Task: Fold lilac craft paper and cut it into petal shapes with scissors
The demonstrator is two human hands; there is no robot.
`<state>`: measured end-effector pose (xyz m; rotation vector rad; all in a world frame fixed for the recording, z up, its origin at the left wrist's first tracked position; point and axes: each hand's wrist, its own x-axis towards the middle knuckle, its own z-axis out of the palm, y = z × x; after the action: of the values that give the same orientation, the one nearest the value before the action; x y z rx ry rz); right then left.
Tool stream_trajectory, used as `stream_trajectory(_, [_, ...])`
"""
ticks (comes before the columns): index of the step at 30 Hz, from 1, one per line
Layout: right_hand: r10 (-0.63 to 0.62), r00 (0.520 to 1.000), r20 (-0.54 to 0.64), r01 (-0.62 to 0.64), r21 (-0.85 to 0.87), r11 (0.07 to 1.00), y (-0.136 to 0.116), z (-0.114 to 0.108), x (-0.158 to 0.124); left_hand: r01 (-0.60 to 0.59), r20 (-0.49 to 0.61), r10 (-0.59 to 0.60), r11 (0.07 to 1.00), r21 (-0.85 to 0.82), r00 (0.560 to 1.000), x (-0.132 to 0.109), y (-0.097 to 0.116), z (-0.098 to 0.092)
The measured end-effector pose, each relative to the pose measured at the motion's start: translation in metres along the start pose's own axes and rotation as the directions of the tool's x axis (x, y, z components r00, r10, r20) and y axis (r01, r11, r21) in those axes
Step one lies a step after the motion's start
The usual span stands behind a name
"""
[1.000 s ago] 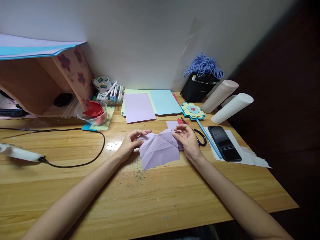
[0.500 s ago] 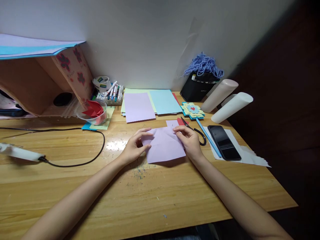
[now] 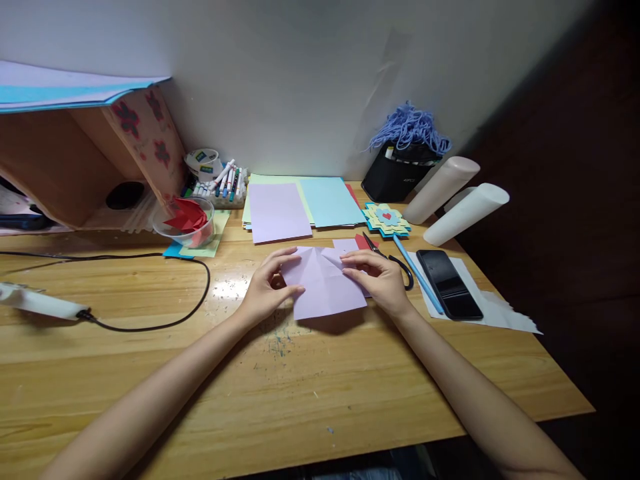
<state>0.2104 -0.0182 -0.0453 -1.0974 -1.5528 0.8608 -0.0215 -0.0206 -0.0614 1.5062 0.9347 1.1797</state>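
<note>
A creased sheet of light purple paper (image 3: 327, 290) is held between my two hands, a little above the wooden table. Its left edge is pinched between the thumb and fingers of my left hand (image 3: 270, 283). At the right edge, my right hand (image 3: 380, 280) grips the sheet the same way. Fold lines fan out from the middle of its far edge. Just beyond my right hand lie a small purple paper piece (image 3: 345, 245), a red paper scrap (image 3: 364, 242) and scissors with black handles (image 3: 403, 270), partly covered by that hand.
Behind are a stack of coloured paper (image 3: 280, 213), a layered paper flower (image 3: 386, 219) and a black pen holder (image 3: 400, 177). To the right lie a blue stick (image 3: 420, 277) and a phone (image 3: 449, 283). Leftward stand a plastic bowl (image 3: 207, 230) and a cardboard box (image 3: 145, 153); a black cable (image 3: 207, 287) curves nearby.
The purple sheet has spread wider at its far edge, showing more of its creases. My right hand has shifted slightly along the sheet's right side; my left hand keeps its hold.
</note>
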Motion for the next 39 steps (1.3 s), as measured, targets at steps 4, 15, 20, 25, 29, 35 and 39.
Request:
stream_trajectory(4, [-0.001, 0.999, -0.045, 0.002, 0.036, 0.999, -0.001, -0.002, 0.001, -0.033, 0.004, 0.033, 0.997, 0.068, 0.999, 0.0, 0.001, -0.001])
stream_trajectory(15, [0.137, 0.99, -0.029, -0.13, 0.17, 0.977, 0.012, -0.007, 0.005, -0.035, -0.143, 0.046, 0.996, 0.08, 0.989, 0.002, -0.01, -0.007])
stream_trajectory(20, [0.172, 0.973, 0.152, -0.199, 0.188, 0.962, 0.009, -0.004, 0.003, -0.048, -0.037, 0.054, 0.988, 0.15, 0.998, 0.003, -0.01, -0.009])
stream_trajectory(25, [0.108, 0.979, 0.172, -0.14, 0.187, 0.972, 0.008, -0.005, 0.003, -0.04, 0.066, 0.033, 0.993, 0.111, 0.997, 0.004, -0.011, -0.01])
stream_trajectory(29, [0.044, 0.994, 0.104, -0.057, 0.127, 0.99, 0.007, -0.007, 0.004, -0.048, 0.065, 0.046, 0.998, 0.035, 0.997, 0.003, -0.011, -0.007])
stream_trajectory(35, [-0.056, 0.997, 0.043, 0.057, -0.016, 0.998, 0.004, -0.006, 0.003, 0.049, -0.073, -0.049, 0.999, 0.004, 0.996, 0.003, -0.007, -0.007])
stream_trajectory(39, [-0.127, 0.992, 0.012, 0.128, -0.108, 0.986, -0.002, -0.003, -0.001, -0.103, -0.057, 0.115, 0.978, 0.18, 0.992, 0.001, 0.004, -0.008])
